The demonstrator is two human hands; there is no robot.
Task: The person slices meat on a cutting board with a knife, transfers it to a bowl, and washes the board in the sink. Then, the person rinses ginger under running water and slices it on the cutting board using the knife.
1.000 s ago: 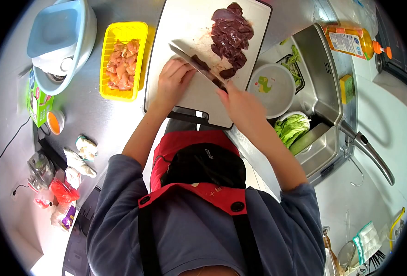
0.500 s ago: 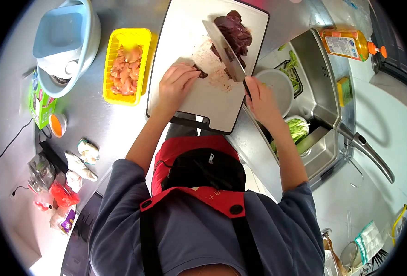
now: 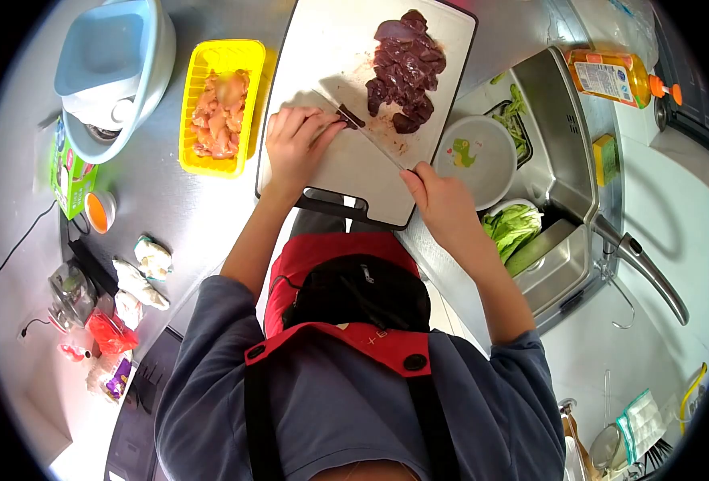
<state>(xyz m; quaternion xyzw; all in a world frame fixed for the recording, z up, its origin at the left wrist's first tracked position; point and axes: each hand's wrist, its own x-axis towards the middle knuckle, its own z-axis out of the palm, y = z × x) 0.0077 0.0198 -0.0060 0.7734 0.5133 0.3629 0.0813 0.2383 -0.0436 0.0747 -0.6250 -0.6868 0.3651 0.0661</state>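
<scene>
My right hand [image 3: 444,199] is closed around the handle of a kitchen knife [image 3: 380,149]. Its blade, seen nearly edge-on, crosses the white cutting board [image 3: 314,48] and meets a small dark red piece of liver [image 3: 350,117]. My left hand [image 3: 296,146] has its fingers curled together, the tips pressing that piece against the board beside the blade. Farther up the board lies a pile of sliced dark liver [image 3: 406,68], with reddish smears around it. The knife handle is mostly hidden in my grip.
Left of the board stands a yellow tray [image 3: 190,144] of pale pink meat, then blue basins [image 3: 155,104]. On the right, a sink [image 3: 563,128] holds a white bowl [image 3: 482,172] and green vegetables [image 3: 515,231]. An orange soap bottle [image 3: 611,78] and a sponge [image 3: 606,159] sit beyond.
The knife has moved from beside the liver pile to the small piece under my left fingers, its blade turned edge-on. My right hand has shifted slightly down; the whole pile now shows.
</scene>
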